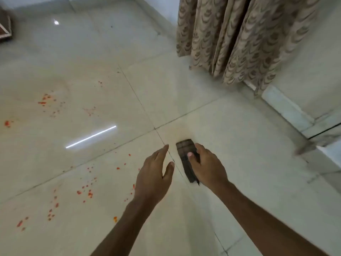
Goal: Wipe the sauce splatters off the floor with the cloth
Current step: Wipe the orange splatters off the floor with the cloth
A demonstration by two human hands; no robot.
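Observation:
My right hand (206,163) grips a dark checked folded cloth (185,150), thumb pressed on top, above the pale tiled floor (230,163). My left hand (155,174) hovers just left of the cloth with fingers straight and holds nothing. Red-orange sauce splatters lie on the tiles to the left: one patch (86,191) near my left forearm, another patch (46,101) farther away, and a small spot (7,123) at the left edge.
A patterned beige curtain (239,37) hangs at the upper right, reaching the floor. A raised pale threshold (287,108) runs along the right. A dark wooden piece of furniture (5,28) stands at the far left corner. Light reflects off the glossy tiles.

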